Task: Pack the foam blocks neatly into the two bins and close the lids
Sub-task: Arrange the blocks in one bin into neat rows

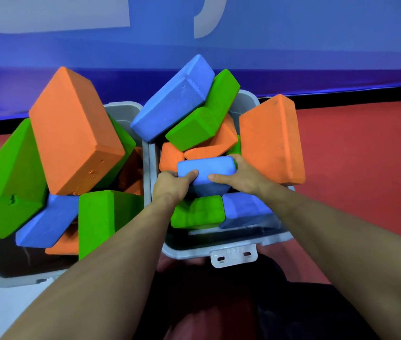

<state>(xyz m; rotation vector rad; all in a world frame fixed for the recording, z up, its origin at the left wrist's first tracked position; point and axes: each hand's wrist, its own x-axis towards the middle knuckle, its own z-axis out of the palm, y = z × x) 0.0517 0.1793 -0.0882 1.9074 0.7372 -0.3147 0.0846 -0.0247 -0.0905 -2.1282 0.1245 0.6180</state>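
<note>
Two grey bins stand side by side on the floor, the left bin (10,278) and the right bin (231,244), both heaped with orange, green and blue foam blocks lying at odd angles. In the right bin a blue block (207,168) stands on end. My left hand (170,185) grips its left side with the thumb on the front face. My right hand (238,175) grips its right side, fingers curled behind it. Below my hands lie a green block (197,212) and another blue block (246,209).
A large orange block (270,141) leans over the right bin's right rim. A big orange block (74,131) and a green block (8,182) overhang the left bin. A white latch (233,257) hangs at the right bin's front. Red floor (366,180) spreads to the right, a blue wall behind.
</note>
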